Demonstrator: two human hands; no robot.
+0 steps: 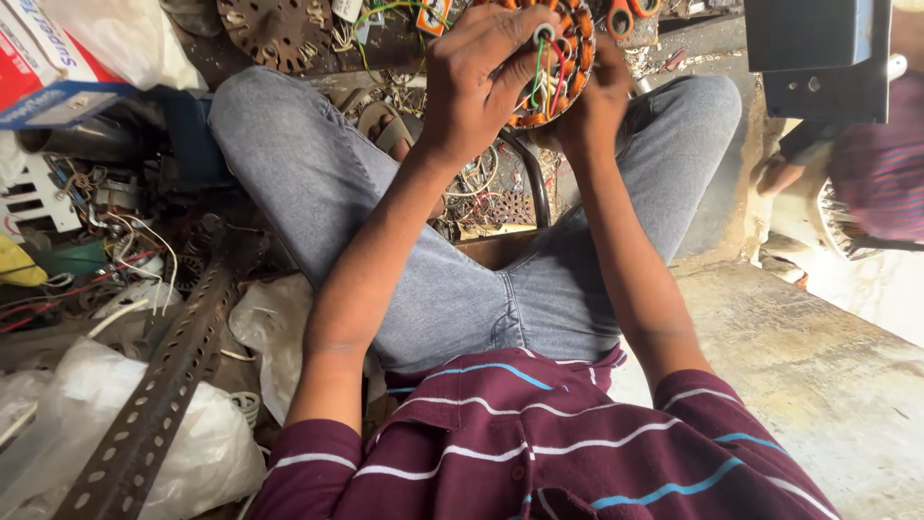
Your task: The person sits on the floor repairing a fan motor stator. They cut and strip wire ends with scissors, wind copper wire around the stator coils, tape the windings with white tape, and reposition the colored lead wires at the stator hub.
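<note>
Maroon striped shirt (539,453) with white and blue lines fills the near edge, and both bare forearms run from it to the far side over grey jeans (452,279). Left hand (481,82) is curled over the near-left face of a round motor stator (558,58), fingers bent and gripping it, the fingertips close to a white central hub where green, red and pale wires (544,82) come out. Right hand (597,96) is closed around the stator's right rim from behind, mostly hidden by the winding, so only its back and knuckles show. That stator, ringed with orange-copper coils, is held up above the knees at the far centre of the view. Beyond it, at the far edge, lie orange-handled scissors (630,14), and to the far left a rusty round plate (279,29) with loose wire beside it. Between the legs a dark bent tube (534,183) stands over a tangle of scrap wire. On the left a perforated metal angle bar (159,385) slants toward the near corner, crossing crumpled clear plastic bags (212,443), with a red, white and blue carton (43,67) far left. On the right a worn concrete ledge (818,366) runs near, and a dark metal box (818,53) sits at the far right corner
</note>
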